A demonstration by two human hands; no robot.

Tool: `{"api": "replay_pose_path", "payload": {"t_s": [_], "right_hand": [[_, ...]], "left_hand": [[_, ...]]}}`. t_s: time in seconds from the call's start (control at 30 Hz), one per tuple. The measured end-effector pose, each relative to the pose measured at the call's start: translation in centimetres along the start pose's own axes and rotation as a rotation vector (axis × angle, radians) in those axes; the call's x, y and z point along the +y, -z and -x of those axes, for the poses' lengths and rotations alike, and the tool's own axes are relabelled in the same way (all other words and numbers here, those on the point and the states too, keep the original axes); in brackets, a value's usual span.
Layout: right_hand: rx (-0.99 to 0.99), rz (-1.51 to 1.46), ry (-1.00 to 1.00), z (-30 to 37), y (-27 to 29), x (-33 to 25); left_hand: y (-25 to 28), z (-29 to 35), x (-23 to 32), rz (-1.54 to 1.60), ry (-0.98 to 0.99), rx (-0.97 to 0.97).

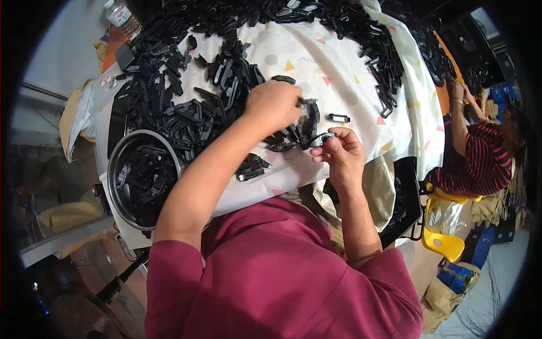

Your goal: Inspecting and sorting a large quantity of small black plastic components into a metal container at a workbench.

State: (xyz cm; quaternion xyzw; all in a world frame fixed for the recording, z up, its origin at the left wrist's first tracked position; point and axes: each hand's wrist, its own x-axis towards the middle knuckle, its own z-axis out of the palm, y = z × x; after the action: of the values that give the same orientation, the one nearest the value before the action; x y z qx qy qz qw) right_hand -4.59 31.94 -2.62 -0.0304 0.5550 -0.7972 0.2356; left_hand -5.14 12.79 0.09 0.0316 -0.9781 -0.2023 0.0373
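My right hand (pixel 345 157) pinches a small curved black plastic part (pixel 320 139) with a shiny face, between thumb and fingers. My left hand (pixel 272 106) reaches over the cloth with its fingers curled together. Dark plastic shows at its fingertips, but the hand hides whether it grips a piece. Just beyond those fingertips lie loose black plastic parts (pixel 311 116). A single black part with a pale centre (pixel 339 118) rests apart on the cloth, above my right hand. Another black part (pixel 283 79) lies beyond my left hand.
A patterned white cloth (pixel 344 73) covers the table. Heaps of black parts (pixel 192 118) spread left and along the far side. A metal bowl (pixel 111 186) of parts stands at left, a plastic bottle (pixel 119 17) far left. A person in a striped shirt (pixel 474 155) works at right.
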Motion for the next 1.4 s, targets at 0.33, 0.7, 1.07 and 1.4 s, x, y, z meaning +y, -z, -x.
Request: {"api": "replay_pose_path", "payload": {"t_s": [0.33,0.7,1.07,1.4], "right_hand": [[-0.194,0.193,0.309,0.5,-3.6,-1.4],[-0.356,0.614,0.383,4.2,-3.2,0.2],[-0.316,1.344,0.691,-0.2,-1.2,2.2],[-0.136,1.280,0.597,0.9,-0.9,2.1]], "left_hand": [[4.4,5.3,-0.3,0.839,0.102,-0.116],[2.1,12.7,-0.2,0.395,-0.245,0.126],[3.4,10.5,-3.8,1.425,0.555,0.122],[0.2,0.6,-1.5,-0.060,-0.275,-0.037]]}}
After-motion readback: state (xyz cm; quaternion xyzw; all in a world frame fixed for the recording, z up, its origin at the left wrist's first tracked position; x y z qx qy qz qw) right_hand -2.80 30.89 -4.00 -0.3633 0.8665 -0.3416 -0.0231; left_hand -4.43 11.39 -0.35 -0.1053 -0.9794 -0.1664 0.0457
